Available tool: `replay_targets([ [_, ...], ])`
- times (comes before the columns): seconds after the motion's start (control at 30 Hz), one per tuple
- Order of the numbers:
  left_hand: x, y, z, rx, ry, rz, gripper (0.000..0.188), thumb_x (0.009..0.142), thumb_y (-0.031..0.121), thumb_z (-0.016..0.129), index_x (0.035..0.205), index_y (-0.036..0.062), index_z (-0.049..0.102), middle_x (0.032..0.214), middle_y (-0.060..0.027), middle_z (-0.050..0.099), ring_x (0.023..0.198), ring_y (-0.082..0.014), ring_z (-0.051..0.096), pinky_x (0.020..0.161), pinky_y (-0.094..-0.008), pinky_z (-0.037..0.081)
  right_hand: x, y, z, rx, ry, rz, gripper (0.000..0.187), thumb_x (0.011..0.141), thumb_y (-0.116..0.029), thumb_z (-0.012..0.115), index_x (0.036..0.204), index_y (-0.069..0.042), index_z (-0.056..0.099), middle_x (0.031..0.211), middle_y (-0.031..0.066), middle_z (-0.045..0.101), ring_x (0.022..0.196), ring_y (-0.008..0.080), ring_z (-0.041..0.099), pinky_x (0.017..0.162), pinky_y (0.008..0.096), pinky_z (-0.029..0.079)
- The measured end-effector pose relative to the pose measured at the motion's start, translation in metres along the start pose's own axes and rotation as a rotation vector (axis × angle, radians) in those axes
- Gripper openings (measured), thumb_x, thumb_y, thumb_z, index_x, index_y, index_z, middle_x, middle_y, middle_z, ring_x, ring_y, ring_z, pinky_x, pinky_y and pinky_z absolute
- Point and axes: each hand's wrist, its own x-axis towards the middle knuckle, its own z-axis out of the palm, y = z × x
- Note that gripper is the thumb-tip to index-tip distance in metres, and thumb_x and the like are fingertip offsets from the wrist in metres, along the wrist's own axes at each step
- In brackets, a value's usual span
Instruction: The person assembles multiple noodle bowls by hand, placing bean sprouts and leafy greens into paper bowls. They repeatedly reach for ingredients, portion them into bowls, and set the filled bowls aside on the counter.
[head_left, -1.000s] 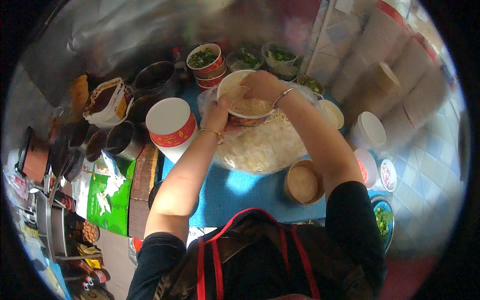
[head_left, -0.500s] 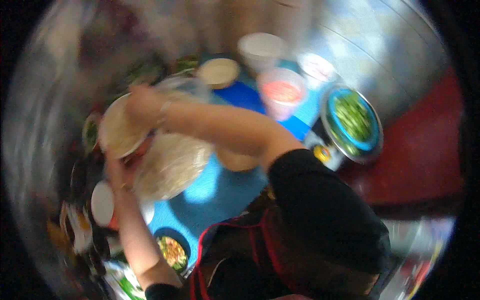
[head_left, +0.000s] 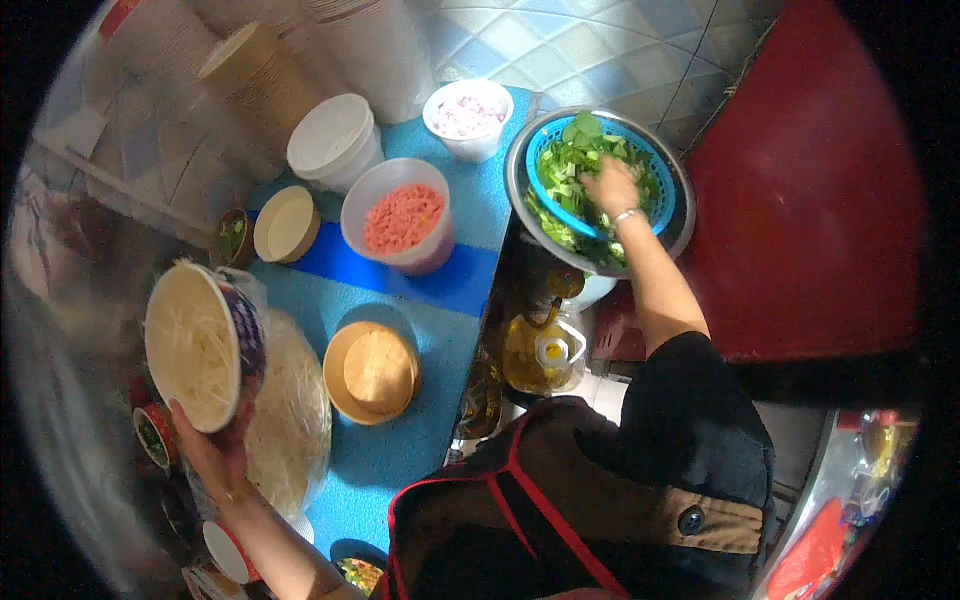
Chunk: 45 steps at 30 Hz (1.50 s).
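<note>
My left hand (head_left: pixel 212 455) grips a large paper bowl (head_left: pixel 246 325) from below, tilted on its side, with thin pale noodles (head_left: pixel 195 345) inside. Behind that bowl, a big clear plastic bag of noodles (head_left: pixel 290 415) lies on the blue table. Over at the far right, my right hand (head_left: pixel 612 187) is down among chopped leafy greens (head_left: pixel 565 165), fingers curled and their tips partly hidden by leaves. A blue plastic basket (head_left: pixel 664 205) holds these greens and sits within a wide metal basin (head_left: pixel 686 215).
On the blue table (head_left: pixel 430 335) stand a tub of pink minced meat (head_left: pixel 400 220), chopped onion in a white tub (head_left: pixel 470 120), a white tub (head_left: pixel 335 145) and a round brown paper bowl (head_left: pixel 368 375). Stacked bowls (head_left: pixel 255 75) line the back. An oil jug (head_left: pixel 540 355) stands below the basin.
My right hand has left the noodle bowl and swung far right into the greens. My left hand still holds the bowl, now tilted further. The view has shifted right and sharpened.
</note>
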Motion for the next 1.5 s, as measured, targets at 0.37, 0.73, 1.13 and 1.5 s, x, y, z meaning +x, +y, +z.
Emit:
replay_targets([
  [0.37,-0.039,-0.085,0.077,0.032,-0.244,-0.244,0.054,0.088,0.041,0.039,0.125,0.0024,0.033,0.115,-0.0125,0.049,0.098,-0.0230,0.054,0.065,-0.0308,0.050,0.065,0.090,0.066,0.226,-0.143,0.383,0.081,0.058,-0.050,0.070,0.115,0.001,0.046,0.116,0.0217,0.049,0.108,0.0291,0.048,0.091,0.0361,0.038],
  [0.73,-0.059,-0.130,0.175,0.062,-0.288,-0.369,0.048,0.090,0.035,0.034,0.125,0.0012,0.033,0.121,-0.0122,0.046,0.109,-0.0234,0.047,0.091,-0.0356,0.038,0.086,0.079,0.067,0.203,-0.094,0.363,0.074,0.061,-0.035,0.072,0.122,-0.011,0.038,0.120,0.0213,0.041,0.106,0.0343,0.046,0.088,0.0387,0.040],
  [1.13,-0.058,-0.147,0.170,-0.004,-0.456,-0.411,0.044,0.092,0.028,0.028,0.125,0.0007,0.032,0.121,-0.0112,0.045,0.109,-0.0220,0.047,0.092,-0.0335,0.037,0.032,0.113,0.002,0.302,0.248,-0.054,0.030,0.073,-0.018,0.062,0.100,-0.004,0.057,0.097,0.0189,0.057,0.088,0.0324,0.055,0.075,0.0400,0.045],
  [1.5,-0.071,-0.156,0.126,-0.004,-0.413,-0.401,0.044,0.092,0.027,0.030,0.127,0.0003,0.030,0.127,-0.0117,0.040,0.115,-0.0221,0.041,0.096,-0.0341,0.032,-0.013,0.134,-0.002,0.620,-0.187,0.578,0.029,0.067,-0.018,0.062,0.084,0.004,0.057,0.075,0.0142,0.059,0.064,0.0278,0.058,0.054,0.0352,0.048],
])
